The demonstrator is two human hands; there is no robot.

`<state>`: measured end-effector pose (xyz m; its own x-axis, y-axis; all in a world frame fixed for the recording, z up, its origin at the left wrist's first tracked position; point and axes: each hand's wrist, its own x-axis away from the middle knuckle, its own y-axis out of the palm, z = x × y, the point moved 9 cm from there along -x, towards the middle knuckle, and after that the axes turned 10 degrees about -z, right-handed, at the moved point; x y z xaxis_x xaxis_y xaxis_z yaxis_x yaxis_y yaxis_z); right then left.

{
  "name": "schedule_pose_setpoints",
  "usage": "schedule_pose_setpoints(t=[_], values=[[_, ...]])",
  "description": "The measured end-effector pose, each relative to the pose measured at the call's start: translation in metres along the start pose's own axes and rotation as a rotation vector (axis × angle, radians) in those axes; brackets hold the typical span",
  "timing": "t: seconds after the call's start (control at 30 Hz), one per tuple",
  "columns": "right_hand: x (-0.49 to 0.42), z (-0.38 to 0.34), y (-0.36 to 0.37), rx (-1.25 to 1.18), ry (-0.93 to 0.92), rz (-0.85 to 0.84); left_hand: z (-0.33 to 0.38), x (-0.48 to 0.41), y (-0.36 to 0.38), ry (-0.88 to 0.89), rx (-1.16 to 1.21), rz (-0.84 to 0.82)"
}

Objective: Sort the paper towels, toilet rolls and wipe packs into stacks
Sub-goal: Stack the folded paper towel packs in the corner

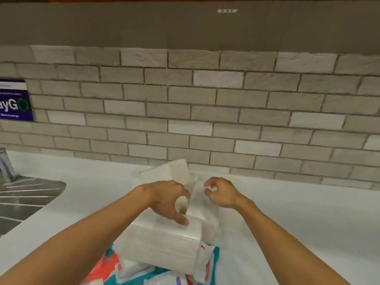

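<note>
Left hand (166,199) fingertips down on the nearest paper towel pack (162,243), fingers spread, not clamped. Right hand (221,192) half-curled, holding nothing, just beside a second pack (203,204). Third pack (172,170) beyond both hands. Wipe packs (131,270) under the nearest pack; count unclear.

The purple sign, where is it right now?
In the head view, the purple sign leans against the brick wall at the far left edge, above the metal sink drainer.
</note>
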<state>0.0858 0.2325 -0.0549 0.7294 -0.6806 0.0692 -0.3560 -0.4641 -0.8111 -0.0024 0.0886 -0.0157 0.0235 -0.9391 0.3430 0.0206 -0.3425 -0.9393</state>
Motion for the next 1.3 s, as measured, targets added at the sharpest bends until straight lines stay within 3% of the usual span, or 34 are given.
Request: schedule_pose_setpoints(t=[0.13,0.33,0.53,0.67,0.8,0.93,1.1,1.3], values=[[-0.006,0.014,0.023,0.010,0.119,-0.075,-0.007,-0.002,0.025,-0.052,0.001,-0.166],[-0.015,0.039,0.042,-0.134,0.274,-0.053,-0.018,-0.010,0.045,-0.085,0.047,-0.289],[-0.001,0.064,0.054,-0.504,0.414,0.024,-0.017,-0.016,0.053,-0.069,0.090,-0.376],[0.014,0.079,0.083,-0.882,0.520,-0.076,-0.018,-0.023,0.063,-0.078,0.032,-0.393],[0.020,0.080,0.102,-1.023,0.513,-0.227,-0.016,-0.023,0.066,-0.068,0.071,-0.374],[0.019,0.079,0.103,-1.032,0.482,-0.260,-0.016,-0.016,0.078,-0.036,0.245,-0.480],[0.017,0.082,0.108,-1.033,0.515,-0.231,-0.025,-0.010,0.080,0.004,0.214,-0.544],[0.011,0.082,0.112,-1.097,0.489,-0.222,-0.044,-0.009,0.080,-0.076,0.274,-0.455]])
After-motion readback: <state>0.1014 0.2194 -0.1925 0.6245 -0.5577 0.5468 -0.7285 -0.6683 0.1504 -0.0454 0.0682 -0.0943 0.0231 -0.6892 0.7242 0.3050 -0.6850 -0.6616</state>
